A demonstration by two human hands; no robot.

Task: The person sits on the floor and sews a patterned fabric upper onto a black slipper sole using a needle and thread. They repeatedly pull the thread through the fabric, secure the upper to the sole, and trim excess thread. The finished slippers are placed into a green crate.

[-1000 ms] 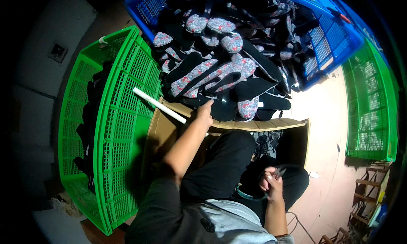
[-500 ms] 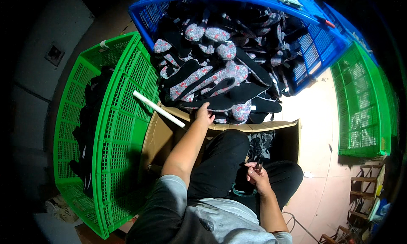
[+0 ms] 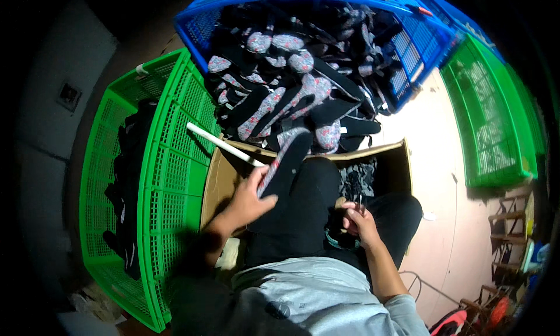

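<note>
My left hand (image 3: 251,199) holds a cloth slipper (image 3: 290,159) by one end, over my left thigh. The slipper has a black sole and a grey-and-red floral pattern along its side. Just beyond it lies a big heap of similar slippers (image 3: 309,99), spilling from a blue crate (image 3: 434,53). My right hand (image 3: 361,224) rests above my lap, its fingers curled round small snips (image 3: 360,203) whose thin dark metal prongs point away from me. A teal cord (image 3: 333,241) hangs beside that hand; part of it is hidden.
An open cardboard box (image 3: 402,161) with dark scraps (image 3: 357,181) stands around my legs. At the left, a green crate (image 3: 166,190) holds dark pieces, and a white tube (image 3: 224,144) leans near it. Another green crate (image 3: 493,117) and a wooden rack (image 3: 508,219) are at the right.
My left hand has drawn back from the heap toward my lap, bringing a slipper with it. My right hand stays over my lap with the snips. The view has shifted slightly.
</note>
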